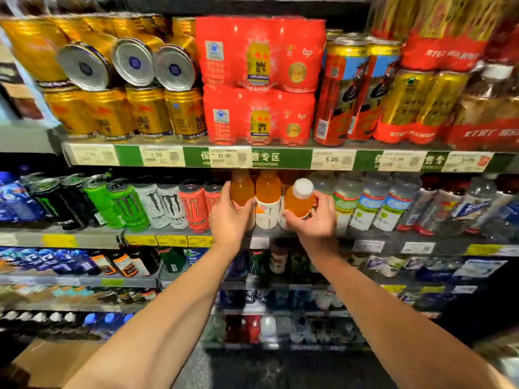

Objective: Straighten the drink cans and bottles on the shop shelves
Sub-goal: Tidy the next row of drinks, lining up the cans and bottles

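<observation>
- Right hand grips tilted bottle: orange drink, white cap facing the camera, second shelf.
- Left hand wraps upright bottle, same orange, white lower label.
- Third bottle upright between them.

"Monster" on the cans — shelf price tags 31.90, 5.49

The left hand covers the lower label of the left orange bottle, the shelf edge hides the standing orange bottles' caps, the lowest shelves' drinks are too blurred to identify, and the gold-and-red packs run past the upper right edge.
</observation>
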Motion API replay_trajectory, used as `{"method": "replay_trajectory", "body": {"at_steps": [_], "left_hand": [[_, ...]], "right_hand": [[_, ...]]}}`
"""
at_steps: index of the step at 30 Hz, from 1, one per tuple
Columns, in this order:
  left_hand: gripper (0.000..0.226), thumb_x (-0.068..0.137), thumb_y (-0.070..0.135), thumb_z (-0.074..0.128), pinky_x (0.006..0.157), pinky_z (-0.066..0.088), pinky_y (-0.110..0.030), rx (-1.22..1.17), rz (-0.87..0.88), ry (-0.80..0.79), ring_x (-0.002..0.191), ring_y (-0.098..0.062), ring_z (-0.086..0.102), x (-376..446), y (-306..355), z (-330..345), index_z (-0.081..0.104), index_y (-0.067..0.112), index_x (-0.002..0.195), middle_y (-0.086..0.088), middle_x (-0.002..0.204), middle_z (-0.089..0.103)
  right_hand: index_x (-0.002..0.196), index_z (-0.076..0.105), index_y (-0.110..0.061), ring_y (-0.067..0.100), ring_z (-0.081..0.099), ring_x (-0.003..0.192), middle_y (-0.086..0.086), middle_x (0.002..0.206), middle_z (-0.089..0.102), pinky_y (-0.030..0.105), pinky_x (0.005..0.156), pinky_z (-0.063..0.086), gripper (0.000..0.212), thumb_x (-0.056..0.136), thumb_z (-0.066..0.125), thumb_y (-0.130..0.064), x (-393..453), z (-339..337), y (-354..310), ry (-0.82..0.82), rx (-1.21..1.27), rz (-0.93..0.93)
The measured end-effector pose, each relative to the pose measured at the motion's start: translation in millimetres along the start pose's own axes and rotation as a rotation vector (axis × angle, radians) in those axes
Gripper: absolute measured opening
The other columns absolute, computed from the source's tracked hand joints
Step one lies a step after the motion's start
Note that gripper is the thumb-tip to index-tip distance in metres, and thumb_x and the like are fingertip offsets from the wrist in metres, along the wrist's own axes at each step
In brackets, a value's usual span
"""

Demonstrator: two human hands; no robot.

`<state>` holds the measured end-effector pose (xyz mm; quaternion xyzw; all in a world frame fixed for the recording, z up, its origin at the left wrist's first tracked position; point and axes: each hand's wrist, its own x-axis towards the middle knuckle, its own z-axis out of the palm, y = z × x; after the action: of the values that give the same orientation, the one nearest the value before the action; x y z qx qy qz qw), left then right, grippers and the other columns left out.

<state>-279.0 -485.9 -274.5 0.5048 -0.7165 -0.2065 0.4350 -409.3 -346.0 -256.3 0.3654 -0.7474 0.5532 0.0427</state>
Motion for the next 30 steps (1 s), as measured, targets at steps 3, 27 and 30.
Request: {"method": "replay_trajectory", "body": {"at_steps": [3,27,30], "left_hand": [[0.087,0.075,0.062,0.072,0.067,0.049,-0.034,0.042,0.023,-0.052,0.086,-0.031,0.069,3,-6,1,0.043,0.019,0.144,-0.005,0.085,0.074],[0.085,0.078,0.070,0.056,0.082,0.052,-0.042,-0.019,0.004,-0.084,0.101,-0.028,0.064,-1,-13,6,0.032,0.027,0.147,-0.002,0.104,0.070],[0.084,0.080,0.068,0.060,0.080,0.051,-0.040,-0.049,0.005,-0.055,0.095,-0.024,0.065,-6,-10,5,0.033,0.026,0.148,0.001,0.097,0.069]], "right_hand": [[0.117,0.060,-0.003,0.030,0.058,0.103,0.011,0.111,0.058,0.042,0.091,0.048,0.065,0.063,0.090,-0.025,4,9,-7,0.025,-0.062,0.019],[0.137,0.042,-0.013,0.033,0.061,0.101,0.013,0.120,0.054,0.035,0.071,0.047,0.064,0.089,0.062,-0.050,23,25,-9,-0.161,-0.613,0.057],[0.144,0.036,-0.013,0.032,0.061,0.102,0.013,0.126,0.048,0.037,0.074,0.049,0.064,0.092,0.061,-0.041,17,20,-10,-0.183,-0.585,0.040]]}}
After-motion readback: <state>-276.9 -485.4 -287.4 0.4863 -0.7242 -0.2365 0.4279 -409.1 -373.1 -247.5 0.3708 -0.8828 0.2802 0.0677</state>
